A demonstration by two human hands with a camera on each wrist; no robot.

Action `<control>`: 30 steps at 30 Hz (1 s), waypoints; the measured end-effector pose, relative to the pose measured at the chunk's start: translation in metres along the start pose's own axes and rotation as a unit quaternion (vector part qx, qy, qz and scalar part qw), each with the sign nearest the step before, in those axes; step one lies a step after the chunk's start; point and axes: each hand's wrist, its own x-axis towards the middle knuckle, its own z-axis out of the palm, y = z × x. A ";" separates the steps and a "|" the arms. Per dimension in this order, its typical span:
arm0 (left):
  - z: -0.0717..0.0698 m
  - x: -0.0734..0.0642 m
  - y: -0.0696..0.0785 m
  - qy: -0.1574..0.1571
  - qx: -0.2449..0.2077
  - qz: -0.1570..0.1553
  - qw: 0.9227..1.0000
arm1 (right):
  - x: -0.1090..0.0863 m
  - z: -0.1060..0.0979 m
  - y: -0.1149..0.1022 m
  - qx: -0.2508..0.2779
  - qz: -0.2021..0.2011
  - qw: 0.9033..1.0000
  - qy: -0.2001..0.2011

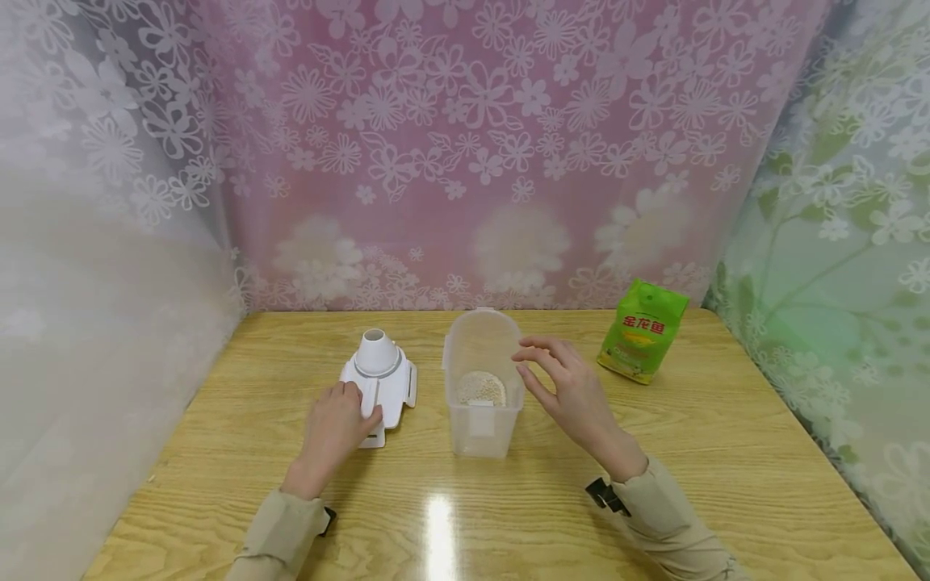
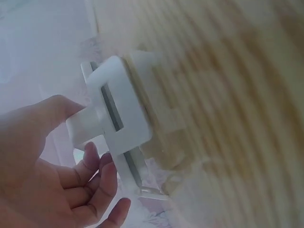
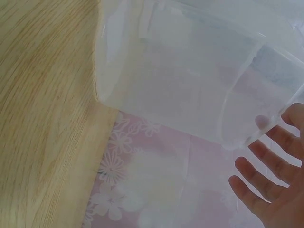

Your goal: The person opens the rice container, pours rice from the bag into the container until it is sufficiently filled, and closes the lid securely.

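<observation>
The wooden table carries the things. A tall translucent container stands upright near its middle; a green bag stands to the right. Left of the container lies a white plastic piece with a cone — the grip of the left hand pinches it. The grip of the right hand is spread at the container's rim — whether touching, I cannot tell. Pale grains lie inside the container.

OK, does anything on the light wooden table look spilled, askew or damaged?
Nothing stands out. The clear plastic container stands upright, pale grains inside, with no visible spill on the table; the green printed bag stands with no visible tear.
</observation>
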 end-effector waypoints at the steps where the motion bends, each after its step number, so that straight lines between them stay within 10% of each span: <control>1: 0.000 0.000 0.000 -0.003 -0.003 0.003 1.000 | 0.000 0.000 0.000 0.000 0.000 1.000 0.000; 14: -0.011 0.012 0.005 0.082 -0.026 0.027 0.996 | 0.001 0.000 0.000 -0.003 -0.009 1.000 0.006; 24: -0.034 0.025 0.047 0.143 -0.094 0.121 0.978 | 0.001 -0.001 -0.001 -0.001 -0.008 1.000 0.002; 30: -0.040 0.030 0.076 0.121 -0.129 0.171 0.969 | 0.001 -0.001 -0.002 0.000 -0.010 1.000 0.002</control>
